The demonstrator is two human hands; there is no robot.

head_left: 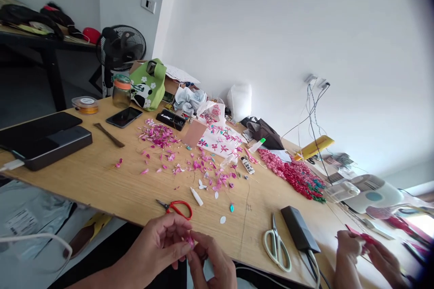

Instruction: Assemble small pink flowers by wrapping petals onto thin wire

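Head view is showing me both hands drawn together just off the near edge of the table point(101, 180), and I am reading them as pinched on one small pink piece point(190, 240). The left hand point(159, 246) is gripping it at the fingertips while the right hand point(214, 264) is meeting it from the other side, so the piece is sitting between the two, mostly hidden by fingers. Judging from that, I am thinking a light grip at the very edges is serving best, since something this thin is likely creasing under a hard squeeze. I am also favouring work low and close to the table, so a slip is landing on wood and not in the lap. The red scissors point(176, 208) are lying just beyond the left hand, and the white tube point(196, 196) is lying a little further out. A co-worker's hands point(351, 247) are working well off to the right, past the white-handled scissors point(276, 244).
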